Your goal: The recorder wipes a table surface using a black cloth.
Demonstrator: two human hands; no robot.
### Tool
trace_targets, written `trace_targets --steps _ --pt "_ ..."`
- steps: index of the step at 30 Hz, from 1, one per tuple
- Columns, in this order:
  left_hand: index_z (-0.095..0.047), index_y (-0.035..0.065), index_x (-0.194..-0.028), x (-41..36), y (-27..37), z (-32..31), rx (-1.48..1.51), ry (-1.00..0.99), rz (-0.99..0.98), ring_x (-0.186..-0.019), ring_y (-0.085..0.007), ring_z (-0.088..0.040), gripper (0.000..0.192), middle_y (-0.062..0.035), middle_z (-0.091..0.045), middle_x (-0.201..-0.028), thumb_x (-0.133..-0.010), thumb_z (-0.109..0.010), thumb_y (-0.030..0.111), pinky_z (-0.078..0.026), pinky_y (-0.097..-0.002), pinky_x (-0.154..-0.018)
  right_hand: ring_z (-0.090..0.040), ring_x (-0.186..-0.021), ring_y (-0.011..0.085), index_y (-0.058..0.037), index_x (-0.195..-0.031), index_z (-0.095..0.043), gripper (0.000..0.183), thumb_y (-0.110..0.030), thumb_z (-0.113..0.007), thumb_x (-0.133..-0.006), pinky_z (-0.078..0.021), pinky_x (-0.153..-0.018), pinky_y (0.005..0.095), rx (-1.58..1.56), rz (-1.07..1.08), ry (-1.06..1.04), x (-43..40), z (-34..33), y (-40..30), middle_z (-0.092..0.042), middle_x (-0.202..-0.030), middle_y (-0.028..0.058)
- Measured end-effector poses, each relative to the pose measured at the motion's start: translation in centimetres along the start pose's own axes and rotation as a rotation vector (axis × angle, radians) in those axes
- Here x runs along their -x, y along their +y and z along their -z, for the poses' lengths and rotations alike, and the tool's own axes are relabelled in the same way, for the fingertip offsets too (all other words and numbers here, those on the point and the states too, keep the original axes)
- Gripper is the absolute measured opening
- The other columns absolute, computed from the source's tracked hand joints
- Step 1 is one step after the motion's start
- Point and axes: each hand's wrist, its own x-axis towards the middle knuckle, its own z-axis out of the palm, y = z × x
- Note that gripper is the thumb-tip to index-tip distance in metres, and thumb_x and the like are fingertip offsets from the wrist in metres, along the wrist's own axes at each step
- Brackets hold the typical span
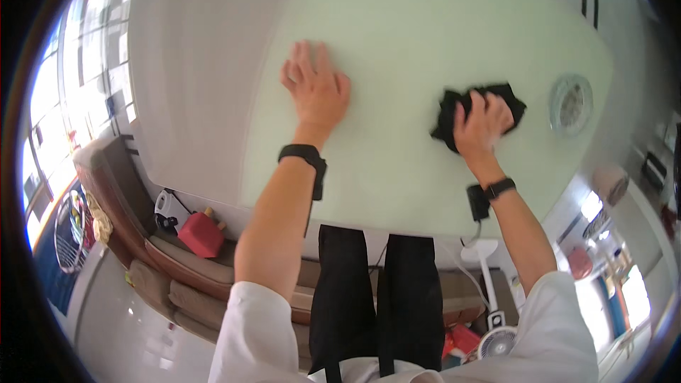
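A crumpled black cloth (448, 117) lies bunched on the pale green tabletop (383, 170), under my right hand (481, 122). The fingers of that hand curl over the cloth and grip it against the surface. My left hand (317, 85) rests palm down on the same tabletop, left of the cloth, with its fingers apart and nothing in it. Both wrists carry black straps with small boxes. Right of the cloth stands a round glass ashtray-like dish (571, 105), its contents too blurred to tell.
A greyish section (202, 90) of the table adjoins the green part on the left. Below the near edge are a brown sofa (186, 260), a red stool-like object (201, 234) and a white fan (497, 343). Bright windows (69, 64) stand at far left.
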Motion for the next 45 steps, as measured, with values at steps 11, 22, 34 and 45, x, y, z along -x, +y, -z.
trace_targets --steps 11,22,34,45 --pt "-0.038 0.0036 -0.133 -0.4 -1.3 -1.1 -0.115 0.063 0.01 -0.133 -0.0339 -0.025 0.05 -0.0197 -0.031 -0.14 -0.086 -0.046 0.019 -0.017 -0.0511 -0.104 -0.045 -0.095 0.0281 -0.0173 -0.09 -0.057 0.031 -0.04 -0.068 -0.071 -0.0325 -0.081 0.0469 -0.205 -0.192 -0.185 10.6 1.4 -4.5 -0.048 -0.091 0.0052" --pt "-0.034 0.0002 -0.134 4.2 8.8 -2.6 0.041 0.066 -0.238 -0.128 -0.0357 -0.034 0.052 -0.0199 -0.041 -0.133 -0.085 -0.048 0.013 -0.024 -0.0482 -0.104 -0.039 -0.096 0.0327 -0.0154 -0.093 -0.056 0.035 -0.037 -0.067 -0.068 -0.0301 -0.083 0.0511 -0.115 -0.531 -0.001 22.8 1.3 -6.5 -0.044 -0.097 0.0102" --pt "-0.031 0.0011 -0.134 8.3 18.1 -5.4 -0.037 -0.045 -0.053 -0.136 -0.0358 -0.017 0.048 -0.0216 -0.023 -0.144 -0.087 -0.039 0.009 -0.014 -0.0525 -0.104 -0.041 -0.099 0.0403 -0.0044 -0.105 -0.052 0.037 -0.033 -0.057 -0.082 -0.0296 -0.085 0.0517 0.13 -0.842 -0.037 27.3 2.0 5.2 -0.048 -0.102 0.0183" --pt "-0.029 -0.0004 -0.134 7.9 17.4 -5.3 -0.09 -0.047 -0.034 -0.137 -0.0352 -0.016 0.05 -0.0223 -0.021 -0.145 -0.086 -0.038 0.008 -0.013 -0.0508 -0.105 -0.039 -0.104 0.0395 -0.0065 -0.11 -0.052 0.036 -0.028 -0.059 -0.082 -0.0267 -0.09 0.0514 0.059 -0.747 0.034 28.6 3.7 15.1 -0.045 -0.105 0.0191"
